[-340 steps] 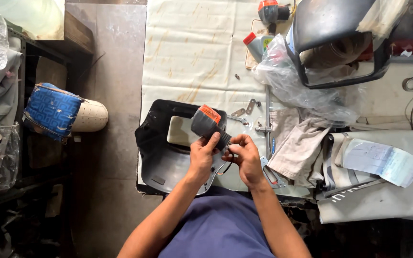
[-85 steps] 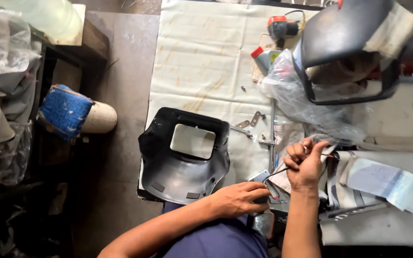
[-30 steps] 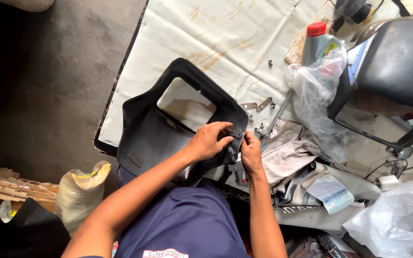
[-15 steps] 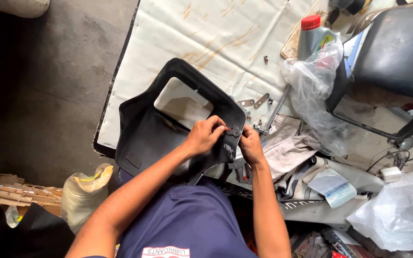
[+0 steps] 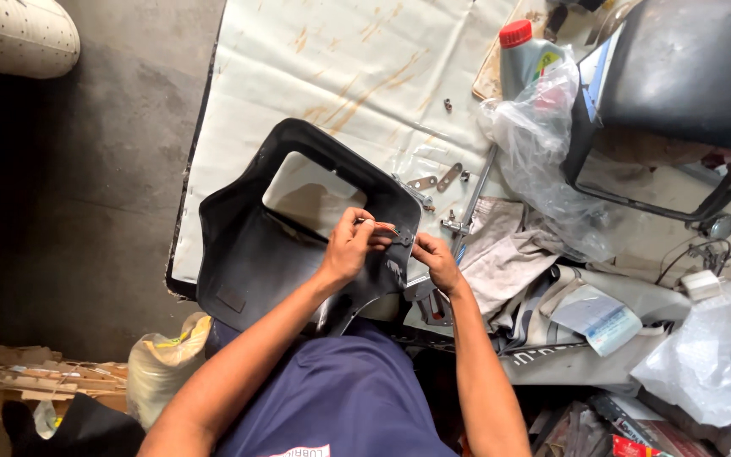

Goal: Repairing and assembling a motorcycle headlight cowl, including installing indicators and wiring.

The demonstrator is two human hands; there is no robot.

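Black panel (image 5: 251, 254): moulded plastic, with a rectangular cut-out near its upper end. It lies on the near edge of the white sheet (image 5: 315, 59), lower end toward the person's lap. Both hands meet at its right rim.

Left hand (image 5: 350, 247): resting on the panel, fingers closed on a thin tool (image 5: 382, 225), its tip pointing at the rim. What kind of tool it is cannot be told.

Right hand (image 5: 437, 262): at the panel's right edge, fingertips pinched close at a small dark clip (image 5: 403, 240) on the rim. Whether they actually hold the clip cannot be told.

Sheet: white, rust-stained, spread over the grey floor.

Metal brackets (image 5: 436, 179): small flat pieces, on the sheet just right of the panel.

Rod (image 5: 474, 190): thin, metal, beside the brackets.

Grey rag (image 5: 505, 254): crumpled, right of the right hand.

Plastic bag (image 5: 539, 140): clear, above the rag.

Bottle (image 5: 522, 59): grey with red cap, upright behind the bag.

Black seat (image 5: 678, 76): top right, well apart from the hands.

Sack (image 5: 162, 368): pale, on the floor at lower left.
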